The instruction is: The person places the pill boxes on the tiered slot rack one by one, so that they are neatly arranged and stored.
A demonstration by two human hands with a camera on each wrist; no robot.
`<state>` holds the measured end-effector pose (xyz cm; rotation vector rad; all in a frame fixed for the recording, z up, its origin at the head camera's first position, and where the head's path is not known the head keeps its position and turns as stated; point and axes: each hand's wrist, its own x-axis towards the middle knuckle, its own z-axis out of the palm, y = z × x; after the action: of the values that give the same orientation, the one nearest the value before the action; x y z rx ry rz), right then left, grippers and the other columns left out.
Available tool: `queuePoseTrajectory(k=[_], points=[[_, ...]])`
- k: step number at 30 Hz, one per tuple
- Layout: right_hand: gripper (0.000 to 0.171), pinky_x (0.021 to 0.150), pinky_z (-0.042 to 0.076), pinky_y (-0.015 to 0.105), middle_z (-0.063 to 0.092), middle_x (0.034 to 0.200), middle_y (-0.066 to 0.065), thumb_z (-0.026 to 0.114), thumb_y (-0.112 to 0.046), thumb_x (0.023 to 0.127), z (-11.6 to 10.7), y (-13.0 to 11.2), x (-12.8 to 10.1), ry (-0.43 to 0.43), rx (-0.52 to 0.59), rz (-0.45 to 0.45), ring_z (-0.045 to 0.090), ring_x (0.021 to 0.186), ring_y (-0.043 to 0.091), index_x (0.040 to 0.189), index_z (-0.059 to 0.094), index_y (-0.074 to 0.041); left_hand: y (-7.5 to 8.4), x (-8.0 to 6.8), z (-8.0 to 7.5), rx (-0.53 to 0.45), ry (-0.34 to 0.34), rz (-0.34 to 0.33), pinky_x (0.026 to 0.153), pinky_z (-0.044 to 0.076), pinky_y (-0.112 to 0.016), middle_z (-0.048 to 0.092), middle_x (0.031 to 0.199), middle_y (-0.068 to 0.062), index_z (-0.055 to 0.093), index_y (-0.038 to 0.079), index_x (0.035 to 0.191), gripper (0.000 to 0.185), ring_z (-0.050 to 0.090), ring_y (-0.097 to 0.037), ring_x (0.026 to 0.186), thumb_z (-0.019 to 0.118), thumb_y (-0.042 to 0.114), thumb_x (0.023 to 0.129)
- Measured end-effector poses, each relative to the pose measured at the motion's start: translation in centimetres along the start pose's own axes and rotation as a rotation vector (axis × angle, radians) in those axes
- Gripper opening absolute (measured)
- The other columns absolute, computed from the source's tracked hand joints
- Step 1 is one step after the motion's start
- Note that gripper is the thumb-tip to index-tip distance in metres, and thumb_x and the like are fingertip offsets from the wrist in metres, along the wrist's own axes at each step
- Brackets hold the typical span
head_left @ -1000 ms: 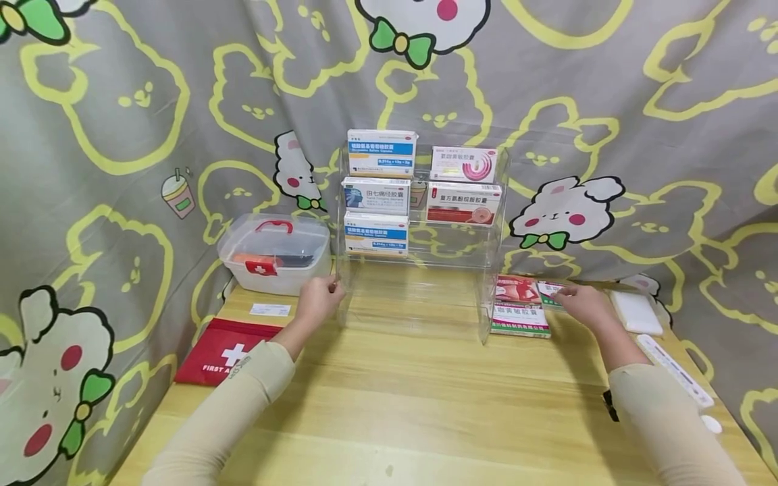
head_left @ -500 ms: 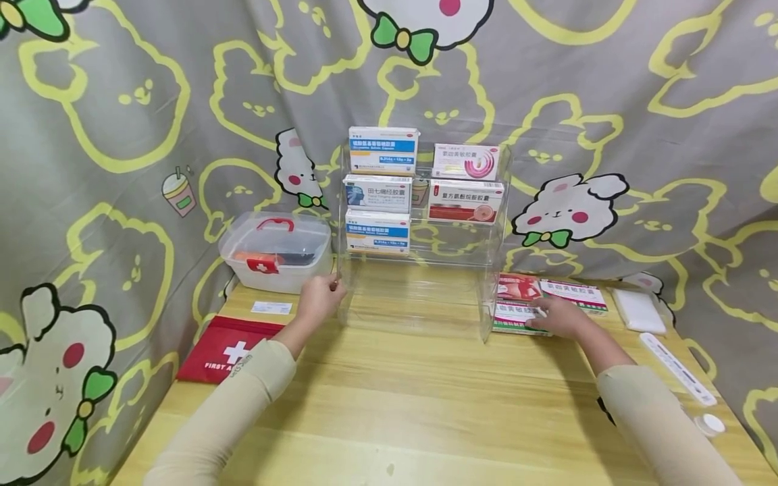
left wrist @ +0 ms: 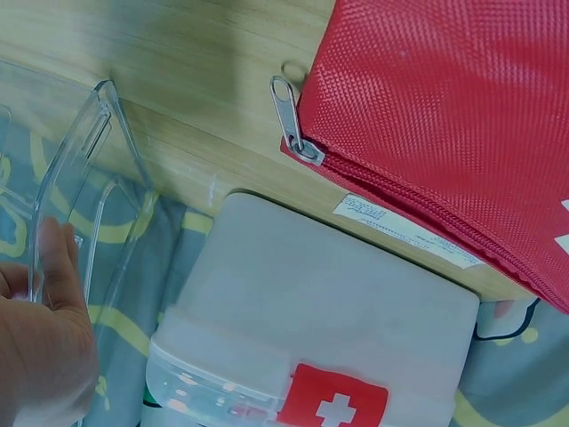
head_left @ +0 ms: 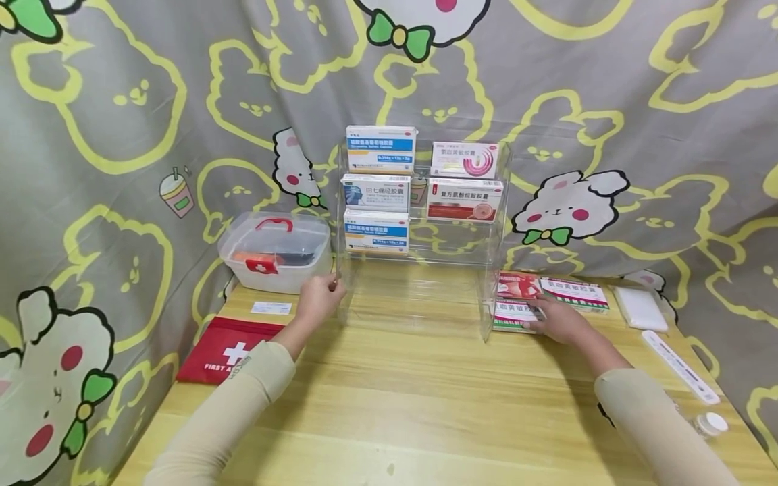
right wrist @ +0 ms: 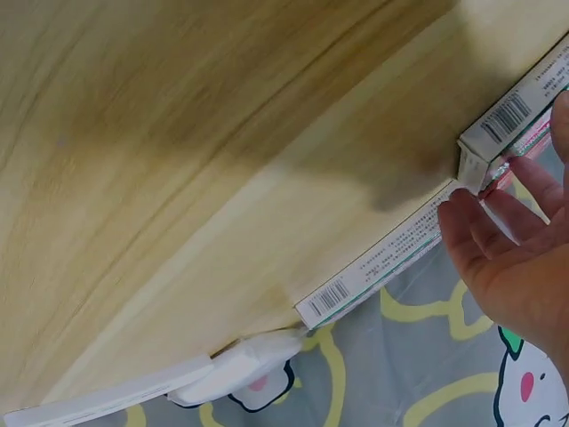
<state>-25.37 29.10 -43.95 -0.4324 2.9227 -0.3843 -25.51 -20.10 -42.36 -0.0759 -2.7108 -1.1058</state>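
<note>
My left hand (head_left: 319, 300) pinches the left side panel of a clear acrylic display rack (head_left: 419, 317); thumb and fingers lie on either side of the panel in the left wrist view. The rack's upper tiers hold several medicine boxes, blue-white boxes (head_left: 377, 233) on the left and a red-white box (head_left: 464, 200) on the right. My right hand (head_left: 562, 320) reaches over the right end of a white-and-green medicine box (head_left: 509, 316) lying flat beside the rack. Its fingers, loosely bent, are at the box's end (right wrist: 507, 124). A red-white box (head_left: 516, 285) and another green-edged box (head_left: 574, 295) lie behind.
On the left are a clear first-aid case (head_left: 276, 260), a red first-aid pouch (head_left: 227, 351) and a small paper slip (head_left: 271, 308). To the right lie a white packet (head_left: 641, 307), a long white strip pack (head_left: 679, 366) and a small white-capped bottle (head_left: 710, 424). A patterned curtain hangs behind.
My right hand has moved left and toward me, from the rear green-edged box to the nearer white-and-green one. My left hand keeps hold of the rack.
</note>
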Motion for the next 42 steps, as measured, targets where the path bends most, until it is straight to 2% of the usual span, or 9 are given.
queuePoseTrajectory(k=[4, 9, 15, 22, 28, 31, 35, 38, 42], points=[[0.067, 0.097, 0.028, 0.066, 0.028, 0.139, 0.04, 0.068, -0.036, 0.083, -0.2, 0.0, 0.0, 0.018, -0.004, 0.014, 0.032, 0.121, 0.058, 0.131, 0.048, 0.006, 0.1, 0.0, -0.1, -0.005, 0.004, -0.011, 0.05, 0.045, -0.025, 0.071, 0.084, -0.014, 0.07, 0.0, 0.105, 0.027, 0.056, -0.018, 0.062, 0.055, 0.01, 0.084], [0.066, 0.096, 0.028, 0.068, 0.026, 0.137, 0.041, 0.07, -0.036, 0.081, -0.3, -0.1, -0.2, -0.013, 0.002, 0.051, 0.031, 0.12, 0.06, 0.131, 0.05, 0.002, 0.0, 0.0, -0.2, 0.0, -0.003, -0.015, 0.05, 0.045, -0.025, 0.071, 0.086, -0.014, 0.07, 0.001, 0.107, 0.029, 0.056, -0.018, 0.061, 0.055, 0.011, 0.084], [0.073, 0.096, 0.028, 0.068, 0.023, 0.137, 0.043, 0.066, -0.043, 0.084, -0.1, -0.1, -0.1, -0.024, 0.013, 0.075, 0.029, 0.12, 0.061, 0.133, 0.045, 0.006, -0.2, 0.0, 0.0, -0.002, 0.0, -0.007, 0.048, 0.044, -0.025, 0.07, 0.081, -0.014, 0.07, 0.001, 0.105, 0.028, 0.053, -0.016, 0.057, 0.055, 0.009, 0.084], [0.063, 0.093, 0.032, 0.068, 0.027, 0.131, 0.046, 0.067, -0.034, 0.085, -0.2, -0.5, -0.3, -0.041, -0.002, 0.094, 0.035, 0.115, 0.062, 0.129, 0.049, 0.007, -0.1, -0.1, 0.2, -0.004, -0.018, -0.023, 0.048, 0.044, -0.024, 0.07, 0.083, -0.014, 0.07, 0.001, 0.107, 0.029, 0.053, -0.015, 0.057, 0.056, 0.01, 0.084], [0.051, 0.087, 0.042, 0.059, 0.047, 0.12, 0.035, 0.073, -0.031, 0.08, -0.8, -0.5, -0.5, -0.057, -0.038, 0.058, 0.051, 0.103, 0.049, 0.112, 0.058, 0.005, 0.1, -0.1, 0.1, 0.005, 0.007, -0.016, 0.048, 0.043, -0.024, 0.071, 0.082, -0.014, 0.07, 0.0, 0.108, 0.03, 0.054, -0.017, 0.058, 0.056, 0.01, 0.083], [0.065, 0.088, 0.041, 0.06, 0.047, 0.122, 0.036, 0.076, -0.036, 0.076, -0.9, -0.4, -0.6, -0.088, -0.03, 0.076, 0.049, 0.106, 0.051, 0.119, 0.053, 0.006, 0.1, -0.1, 0.0, 0.014, 0.01, -0.007, 0.046, 0.042, -0.024, 0.071, 0.082, -0.015, 0.07, 0.001, 0.107, 0.03, 0.054, -0.016, 0.057, 0.056, 0.009, 0.083], [0.09, 0.094, 0.033, 0.065, 0.032, 0.131, 0.043, 0.076, -0.048, 0.072, -0.9, -0.2, -0.9, -0.156, -0.022, 0.13, 0.036, 0.117, 0.058, 0.132, 0.043, 0.01, 0.0, -0.1, 0.2, 0.017, -0.001, -0.005, 0.046, 0.043, -0.024, 0.071, 0.083, -0.014, 0.07, 0.002, 0.108, 0.029, 0.053, -0.015, 0.056, 0.055, 0.009, 0.083], [0.092, 0.092, 0.038, 0.06, 0.042, 0.119, 0.038, 0.077, -0.052, 0.069, -0.9, 0.1, -1.3, -0.192, 0.01, 0.128, 0.045, 0.108, 0.051, 0.122, 0.044, 0.016, 0.0, 0.0, 0.2, 0.018, 0.0, -0.009, 0.046, 0.043, -0.024, 0.071, 0.083, -0.014, 0.07, 0.002, 0.107, 0.029, 0.053, -0.015, 0.056, 0.055, 0.009, 0.084], [0.082, 0.083, 0.044, 0.051, 0.051, 0.101, 0.023, 0.079, -0.047, 0.068, -1.2, 0.4, -1.9, -0.188, 0.127, 0.126, 0.05, 0.092, 0.035, 0.111, 0.042, 0.012, 0.1, 0.0, 0.1, 0.016, 0.002, -0.015, 0.047, 0.043, -0.024, 0.071, 0.082, -0.013, 0.07, 0.002, 0.106, 0.028, 0.053, -0.015, 0.056, 0.055, 0.009, 0.084]])
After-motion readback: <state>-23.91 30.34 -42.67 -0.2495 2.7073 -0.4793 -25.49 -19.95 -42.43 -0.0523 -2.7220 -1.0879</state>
